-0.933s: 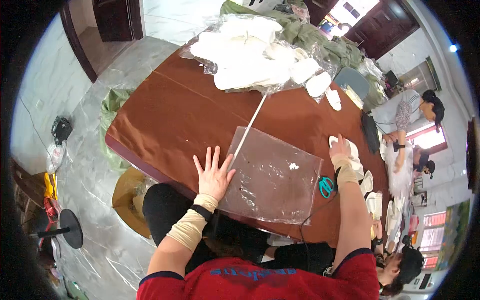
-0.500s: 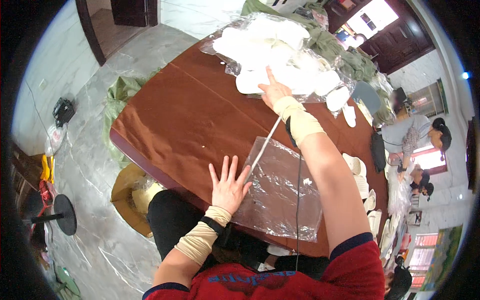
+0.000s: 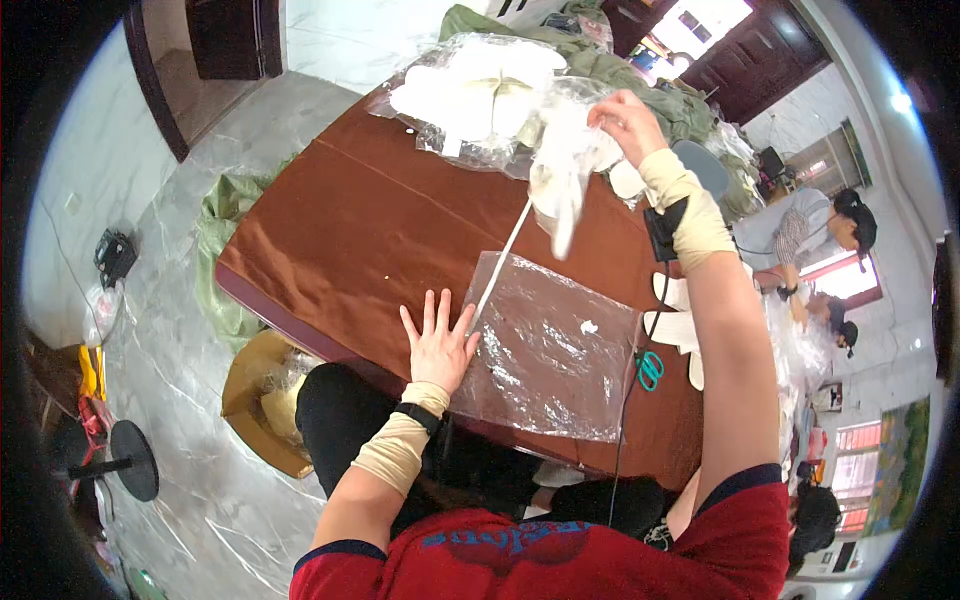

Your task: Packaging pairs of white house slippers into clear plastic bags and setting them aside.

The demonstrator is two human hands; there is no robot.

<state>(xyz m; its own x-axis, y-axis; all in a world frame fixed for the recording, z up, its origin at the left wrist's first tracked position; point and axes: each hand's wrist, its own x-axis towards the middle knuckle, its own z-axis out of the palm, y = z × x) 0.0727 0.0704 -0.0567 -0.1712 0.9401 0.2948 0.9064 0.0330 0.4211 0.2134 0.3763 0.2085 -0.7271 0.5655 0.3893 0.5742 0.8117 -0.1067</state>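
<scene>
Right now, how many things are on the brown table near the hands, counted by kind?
Flat clear plastic sheet: 1
White stick: 1
Teal scissors: 1
Bagged white pile: 1
White piece lifted by right hand: 1
Total: 5

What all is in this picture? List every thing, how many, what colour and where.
table: one, brown, centre.
clear plastic sheet: one, see-through, flat on the table's near edge.
white stick: one, lying from the sheet toward the far pile.
pile of white pieces in plastic: one, far end of the table.
white piece in a bag: one, lifted above the table.
scissors: one pair, teal handles, right of the sheet.
black cable: one, along the sheet's right edge.
green cloth: one, on the floor, left.
other people: at least two, far right.
left hand: flat, fingers spread, at the sheet's left edge.
right hand: raised, pinching the bag.
</scene>
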